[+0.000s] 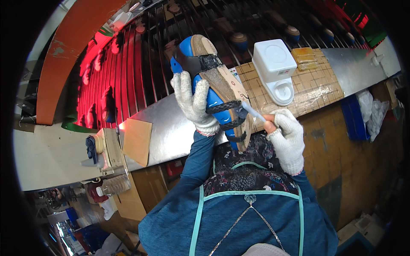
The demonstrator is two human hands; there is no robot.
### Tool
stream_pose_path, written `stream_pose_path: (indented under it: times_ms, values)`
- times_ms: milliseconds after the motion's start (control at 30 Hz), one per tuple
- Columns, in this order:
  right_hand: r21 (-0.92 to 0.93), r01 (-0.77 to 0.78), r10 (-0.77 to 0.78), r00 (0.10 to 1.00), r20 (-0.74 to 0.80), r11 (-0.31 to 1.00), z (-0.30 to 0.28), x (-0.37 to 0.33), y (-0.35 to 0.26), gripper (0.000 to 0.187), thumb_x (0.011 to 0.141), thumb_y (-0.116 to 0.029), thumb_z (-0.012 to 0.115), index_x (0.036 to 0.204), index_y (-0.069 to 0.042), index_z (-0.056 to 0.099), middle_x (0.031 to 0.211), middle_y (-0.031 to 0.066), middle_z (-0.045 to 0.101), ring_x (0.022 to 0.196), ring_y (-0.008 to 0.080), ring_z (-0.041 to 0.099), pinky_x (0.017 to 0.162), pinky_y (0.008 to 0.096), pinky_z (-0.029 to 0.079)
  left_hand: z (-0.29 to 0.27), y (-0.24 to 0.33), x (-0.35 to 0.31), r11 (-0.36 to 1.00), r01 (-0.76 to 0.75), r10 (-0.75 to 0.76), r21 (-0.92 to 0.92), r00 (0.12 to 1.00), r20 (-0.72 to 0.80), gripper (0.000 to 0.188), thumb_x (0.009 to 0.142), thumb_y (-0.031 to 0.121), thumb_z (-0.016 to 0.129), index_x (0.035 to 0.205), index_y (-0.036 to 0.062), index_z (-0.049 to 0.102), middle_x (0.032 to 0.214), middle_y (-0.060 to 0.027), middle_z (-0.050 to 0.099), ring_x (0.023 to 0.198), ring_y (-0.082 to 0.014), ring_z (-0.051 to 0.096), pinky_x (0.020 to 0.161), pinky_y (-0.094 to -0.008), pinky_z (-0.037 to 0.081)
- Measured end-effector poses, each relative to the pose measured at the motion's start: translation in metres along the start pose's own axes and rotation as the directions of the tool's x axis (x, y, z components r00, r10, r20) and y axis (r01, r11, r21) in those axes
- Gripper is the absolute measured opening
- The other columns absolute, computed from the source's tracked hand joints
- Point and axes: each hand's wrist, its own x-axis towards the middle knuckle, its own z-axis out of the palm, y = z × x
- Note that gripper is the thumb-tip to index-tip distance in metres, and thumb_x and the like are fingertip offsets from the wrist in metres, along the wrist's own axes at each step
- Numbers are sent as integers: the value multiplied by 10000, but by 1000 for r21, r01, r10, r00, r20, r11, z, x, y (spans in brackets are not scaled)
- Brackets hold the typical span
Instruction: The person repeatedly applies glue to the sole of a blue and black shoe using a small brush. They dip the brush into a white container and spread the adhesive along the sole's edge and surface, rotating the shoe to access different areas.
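Note:
A sandal upper with dark woven straps sits on a blue shoe last (pixel 220 114), its tan insole board (pixel 228 81) turned upward and to the right. My left hand (pixel 191 100), in a white knitted glove, is closed around the last's left side. In my right hand (pixel 287 138), gloved with bare fingertips showing, is a slim whitish brush (pixel 255 112) pinched between thumb and finger. Its dark tip meets the edge of the insole by the woven straps. Beyond it stands a white plastic dispenser (pixel 273 64) with a small round cup at its front.
A cardboard-covered ledge (pixel 316 87) carries the dispenser and a yellow block (pixel 304 58). Behind it runs a slatted conveyor (pixel 149 51) bearing several lasts, lit red at left. A tan board (pixel 137 141) lies on the metal edge. Plastic bags (pixel 372 112) hang at right.

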Motion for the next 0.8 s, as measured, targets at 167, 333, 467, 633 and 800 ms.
stream_pose_path:
  times_ms: [167, 333, 467, 633, 800]
  values:
    - [-137, 54, -66, 994, -89, 989, 7, 10, -1, 145, 873, -65, 716, 995, 11, 728, 870, 79, 614, 695, 142, 570, 619, 278, 447, -3, -3, -2, 1000, -11, 10, 2, 999, 33, 431, 834, 305, 753, 1233, 185, 642, 1447, -191, 525, 1383, -421, 452, 1141, -635, 311]
    - [-181, 189, -199, 979, -40, 965, 0, 26, -2, 153, 848, -67, 723, 977, 14, 731, 873, 89, 619, 752, 187, 589, 683, 302, 465, -3, -4, 0, 1000, -20, 20, -20, 1000, 14, 421, 809, 294, 768, 1203, 186, 662, 1421, -179, 556, 1365, -417, 475, 1141, -627, 320]
    - [-153, 123, -111, 990, 88, 980, -11, 27, 0, 172, 829, -76, 719, 971, 20, 728, 858, 81, 604, 771, 177, 579, 697, 297, 455, -4, -4, 3, 999, -53, 53, 6, 998, 18, 434, 840, 284, 749, 1229, 123, 646, 1401, -218, 564, 1328, -431, 510, 1115, -576, 380]
    - [-24, 22, -17, 978, 210, 999, -16, 21, 7, 180, 832, -100, 701, 961, 23, 728, 849, 64, 593, 768, 157, 564, 686, 285, 436, -3, 1, 2, 998, 49, -49, -25, 999, 19, 417, 811, 293, 760, 1203, 188, 668, 1397, -170, 580, 1341, -393, 509, 1135, -597, 347]
    - [62, -42, 27, 972, 234, 997, -18, 3, 5, 194, 866, -133, 709, 970, 29, 720, 847, 59, 572, 744, 128, 539, 655, 274, 424, -1, 0, 2, 996, 88, -89, 8, 996, 28, 458, 802, 315, 763, 1234, 192, 675, 1393, -165, 590, 1328, -370, 528, 1138, -577, 339]
